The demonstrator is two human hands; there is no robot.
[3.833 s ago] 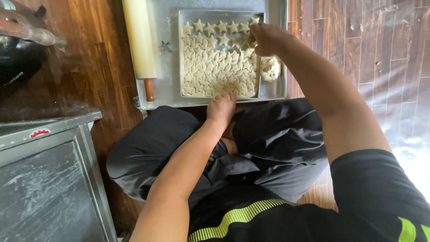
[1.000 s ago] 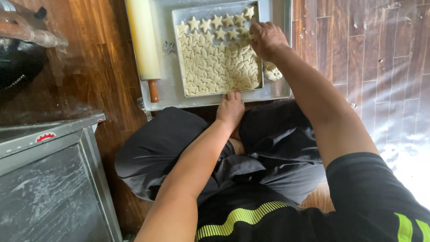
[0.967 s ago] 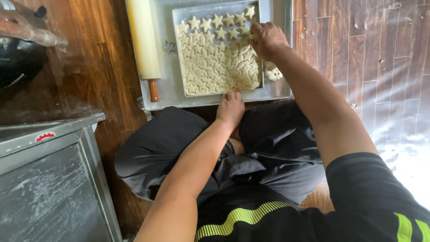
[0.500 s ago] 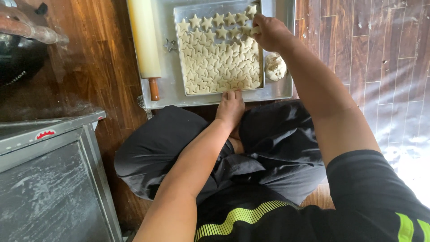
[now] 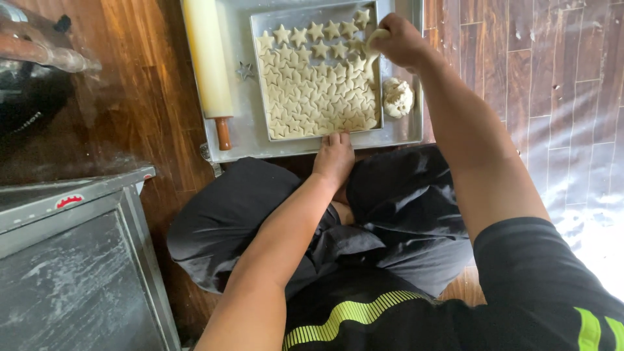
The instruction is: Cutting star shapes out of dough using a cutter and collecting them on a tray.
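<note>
A rectangular baking tray (image 5: 260,71) holds a sheet of dough cut into many star shapes (image 5: 318,78). It rests on a larger metal sheet (image 5: 247,140) on the wooden floor. My left hand (image 5: 335,156) presses on the near edge of the tray, fingers together. My right hand (image 5: 400,40) is at the tray's far right corner, pinching a strip of dough scrap (image 5: 372,49) that lifts off from between the stars. A lump of scrap dough (image 5: 397,97) lies on the metal sheet just right of the tray.
A wooden rolling pin (image 5: 208,65) lies on the left of the metal sheet, with a small star cutter (image 5: 245,71) beside it. A grey metal box (image 5: 71,260) stands at lower left and a dark pan (image 5: 32,91) at upper left. My crossed legs sit below the tray.
My right hand moved up toward the far right corner and pulled a dough strip off the sheet. More stars stand free along the top rows. The left hand stayed put.
</note>
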